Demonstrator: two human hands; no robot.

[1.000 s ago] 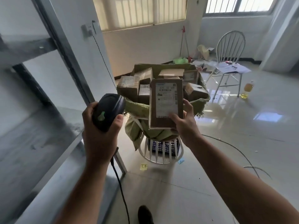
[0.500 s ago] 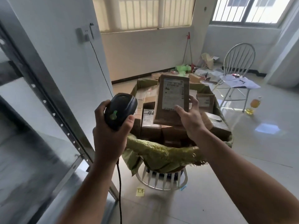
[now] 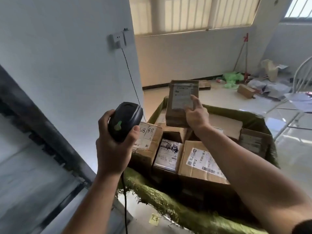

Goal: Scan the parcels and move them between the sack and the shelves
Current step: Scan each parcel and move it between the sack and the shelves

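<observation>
My left hand [image 3: 113, 146] grips a black corded barcode scanner [image 3: 125, 120] with a green trigger, its head tipped toward the sack. My right hand [image 3: 196, 114] holds a small brown parcel [image 3: 182, 102] upright over the far side of the open green sack [image 3: 168, 205], thumb lying across its white label. Several labelled cardboard parcels [image 3: 200, 162] fill the sack, packed side by side. The grey metal shelf [image 3: 38, 166] stands at my left.
The scanner's cable [image 3: 125, 208] hangs down by the sack's rim. A wall socket with a lead [image 3: 118, 39] is on the white wall. Litter, a loose box [image 3: 246, 91] and a white chair [image 3: 300, 92] lie on the floor at right.
I have come closer to the sack, now looking down into it. My right hand has carried the parcel forward and lower, over the sack's far side. The scanner stays in my left hand.
</observation>
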